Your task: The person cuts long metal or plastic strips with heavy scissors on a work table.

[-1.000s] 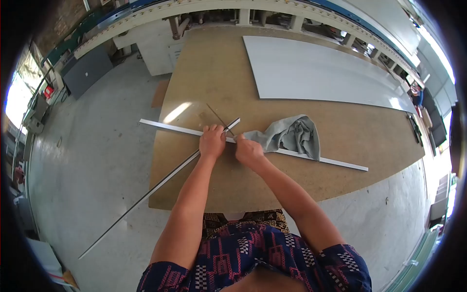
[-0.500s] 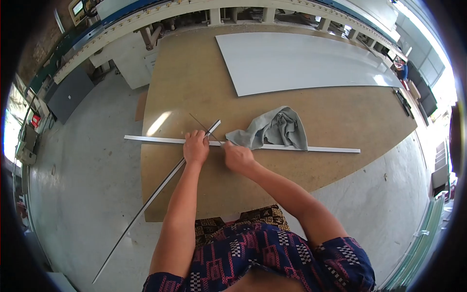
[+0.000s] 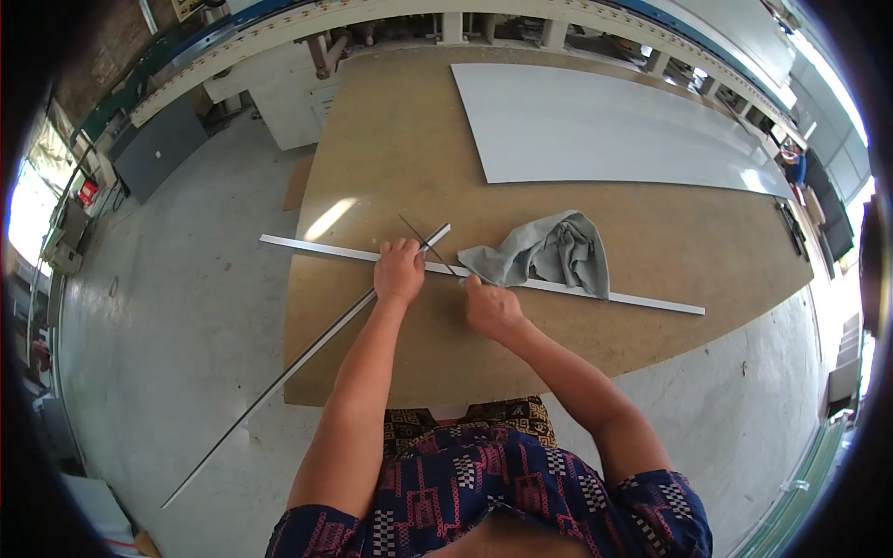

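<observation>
My left hand (image 3: 400,272) is closed round a long thin metal strip (image 3: 326,337) near its upper end. That strip slants down past the table's left edge and crosses over a white bar (image 3: 651,302) lying across the table. In my right hand (image 3: 493,307) is a thin dark rod-like tool (image 3: 425,241), which slants up and to the left over the strip close to my left fingers. A crumpled grey cloth (image 3: 558,251) lies on the white bar, right of my hands. Whether the tool touches the strip is too small to tell.
The brown table (image 3: 391,130) has a rounded right side. A large white panel (image 3: 605,130) lies at its back, with black tools (image 3: 792,228) near the right edge. A long machine beam (image 3: 372,28) runs behind the table. A person (image 3: 795,166) is far right.
The view has shifted, so the table sits a little to the right and is turned slightly. My right hand has drawn back from my left along with the thin tool.
</observation>
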